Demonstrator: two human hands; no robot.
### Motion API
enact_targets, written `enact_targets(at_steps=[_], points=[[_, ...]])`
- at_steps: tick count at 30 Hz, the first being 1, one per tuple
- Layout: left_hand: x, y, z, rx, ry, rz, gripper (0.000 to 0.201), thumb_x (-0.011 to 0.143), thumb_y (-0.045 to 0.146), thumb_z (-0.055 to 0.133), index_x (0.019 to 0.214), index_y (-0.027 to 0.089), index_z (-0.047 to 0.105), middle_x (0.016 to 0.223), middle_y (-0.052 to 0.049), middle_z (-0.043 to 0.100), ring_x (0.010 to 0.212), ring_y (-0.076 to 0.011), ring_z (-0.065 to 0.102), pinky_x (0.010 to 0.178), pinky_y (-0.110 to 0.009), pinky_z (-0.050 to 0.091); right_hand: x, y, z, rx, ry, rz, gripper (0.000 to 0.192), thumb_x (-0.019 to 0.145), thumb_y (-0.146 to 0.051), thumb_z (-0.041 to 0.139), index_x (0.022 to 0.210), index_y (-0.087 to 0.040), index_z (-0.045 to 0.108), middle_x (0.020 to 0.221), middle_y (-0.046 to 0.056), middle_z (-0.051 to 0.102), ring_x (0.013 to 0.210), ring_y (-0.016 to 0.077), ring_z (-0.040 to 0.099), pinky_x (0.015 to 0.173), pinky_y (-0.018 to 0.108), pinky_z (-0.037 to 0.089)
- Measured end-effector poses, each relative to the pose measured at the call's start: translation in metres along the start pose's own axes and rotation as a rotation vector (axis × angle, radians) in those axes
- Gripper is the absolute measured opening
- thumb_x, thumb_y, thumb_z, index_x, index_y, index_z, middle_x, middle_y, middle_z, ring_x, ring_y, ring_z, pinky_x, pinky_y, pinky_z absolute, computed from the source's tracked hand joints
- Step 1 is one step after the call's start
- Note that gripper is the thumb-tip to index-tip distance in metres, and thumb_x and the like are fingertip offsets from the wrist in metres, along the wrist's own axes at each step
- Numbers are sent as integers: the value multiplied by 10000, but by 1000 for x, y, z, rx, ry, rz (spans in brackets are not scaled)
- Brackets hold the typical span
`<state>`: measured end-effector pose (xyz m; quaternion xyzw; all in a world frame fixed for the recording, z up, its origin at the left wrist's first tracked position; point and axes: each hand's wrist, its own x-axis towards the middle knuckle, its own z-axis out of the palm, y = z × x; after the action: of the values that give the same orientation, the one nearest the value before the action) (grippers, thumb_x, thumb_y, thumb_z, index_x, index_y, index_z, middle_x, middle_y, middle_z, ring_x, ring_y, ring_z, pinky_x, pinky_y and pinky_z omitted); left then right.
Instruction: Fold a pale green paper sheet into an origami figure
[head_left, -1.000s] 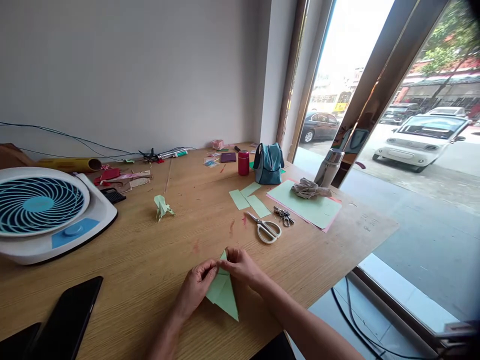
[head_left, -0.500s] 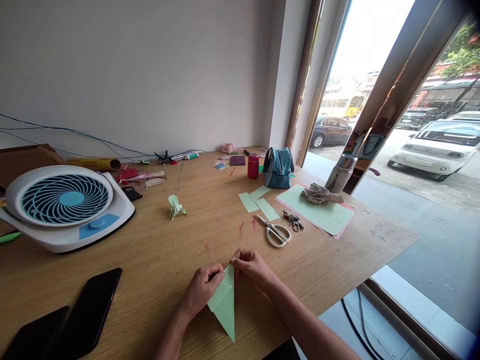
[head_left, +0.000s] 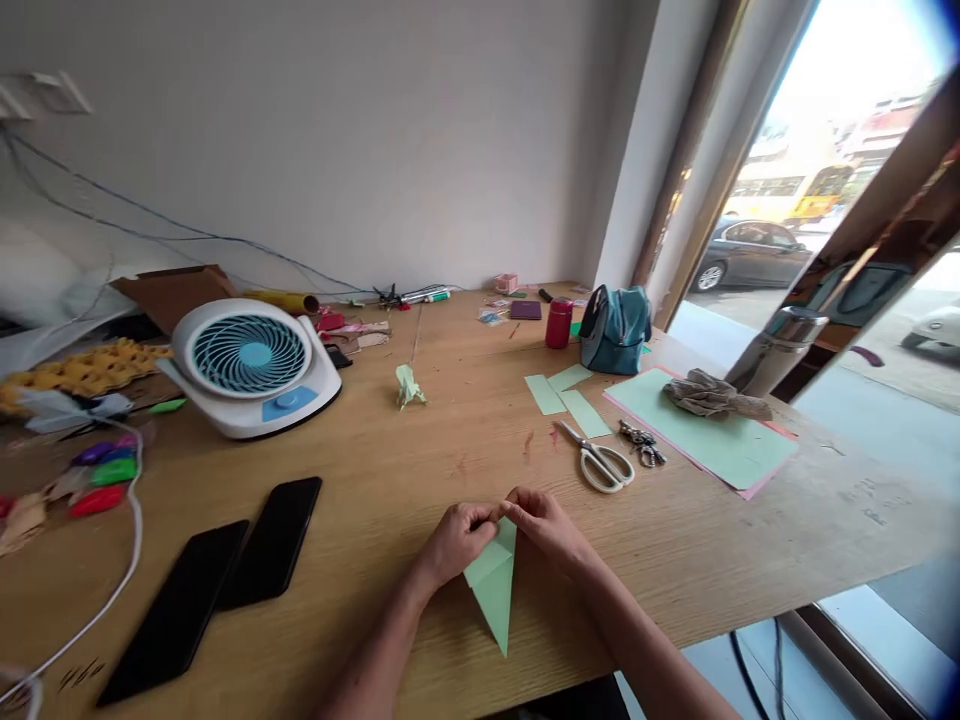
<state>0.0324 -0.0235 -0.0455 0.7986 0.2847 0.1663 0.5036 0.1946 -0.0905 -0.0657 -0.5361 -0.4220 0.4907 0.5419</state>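
On the wooden table, a pair of white-handled scissors lies with its blades pointing away from the person and a little to the left. Nearer the person than the scissors, and to their left, is a folded light-green paper, its long point aimed back toward the person and a crease line crossing its upper part. Both hands are on it, close together at its far, narrow end: the left hand pinches the left edge between thumb and curled fingers, and the right hand grips the tip, the fingertips of the two almost meeting there. Just right of the scissors sits a bunch of keys; just beyond them lie three light-green paper strips. Farther right of the scissors are light-green sheets over pink ones, with a crumpled brownish-grey wrapper on top. Beyond the scissors stand a red canister and a blue-teal bag. Well left of the scissors, a small folded green paper figure stands, and farther left are a white desk fan and two black phones.
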Motion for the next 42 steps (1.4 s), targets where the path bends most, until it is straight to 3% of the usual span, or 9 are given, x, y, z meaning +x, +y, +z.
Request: enact_targets(at_steps=[3, 5, 9, 13, 21, 28, 35, 39, 42], points=[[-1, 0, 1, 21, 25, 6, 257, 797, 247, 463, 584, 190, 332, 602, 46, 281, 598, -103, 295, 553, -242, 228, -2, 3, 0, -19, -20, 2, 480, 651, -605, 783, 641, -163, 598, 550, -45, 483, 536, 94, 373, 506, 237, 251], [-2, 0, 0, -6, 58, 17, 273, 840, 314, 492, 614, 176, 429, 618, 43, 341, 609, -105, 324, 557, -234, 254, -2, 4, -2, -11, -11, 9, 492, 661, -625, 767, 649, -173, 574, 548, -48, 472, 532, 97, 363, 507, 242, 245], [-2, 1, -3, -73, 121, 8, 361, 912, 445, 465, 697, 164, 535, 633, 34, 413, 607, -106, 359, 554, -222, 281, -1, 6, -7, 0, 69, 3, 514, 704, -664, 713, 637, -197, 508, 524, -54, 429, 512, 101, 333, 502, 253, 225], [-1, -1, -5, -105, 162, 44, 326, 884, 423, 544, 716, 149, 601, 656, 17, 524, 631, -111, 449, 596, -214, 353, -2, 5, -8, 4, 122, 2, 512, 701, -671, 714, 654, -203, 513, 528, -43, 451, 512, 108, 353, 505, 257, 242], [-3, 2, -2, -47, 207, 82, 243, 862, 291, 581, 666, 148, 588, 651, 33, 552, 639, -93, 485, 635, -198, 395, -5, -2, -5, 11, -22, 7, 430, 690, -576, 772, 697, -169, 635, 611, -24, 537, 567, 106, 411, 544, 251, 310], [-2, 1, 1, -67, 222, 52, 261, 858, 343, 602, 699, 142, 649, 662, 10, 597, 616, -101, 489, 576, -202, 370, -6, 1, -8, 46, -8, 26, 439, 667, -572, 795, 667, -181, 595, 601, -20, 547, 566, 117, 436, 554, 257, 330], [-1, -2, -5, -164, 288, 14, 311, 837, 425, 626, 753, 132, 689, 590, 25, 529, 556, -92, 430, 537, -207, 337, -6, 4, -14, 16, 87, -53, 408, 737, -567, 749, 696, -185, 613, 643, 6, 569, 610, 137, 470, 575, 263, 359], [-3, 1, -4, -143, 265, 19, 307, 837, 415, 631, 745, 128, 689, 610, 10, 572, 561, -92, 459, 529, -200, 351, -6, 0, -17, -33, 63, -93, 391, 737, -561, 749, 763, -181, 661, 713, 29, 610, 664, 156, 510, 609, 275, 406], [-4, 3, -1, -149, 220, 17, 291, 834, 394, 639, 743, 124, 700, 633, 0, 608, 553, -87, 478, 520, -195, 361, -6, -3, -18, -98, 16, -125, 364, 755, -540, 737, 742, -184, 659, 683, 11, 580, 629, 140, 468, 577, 270, 373]])
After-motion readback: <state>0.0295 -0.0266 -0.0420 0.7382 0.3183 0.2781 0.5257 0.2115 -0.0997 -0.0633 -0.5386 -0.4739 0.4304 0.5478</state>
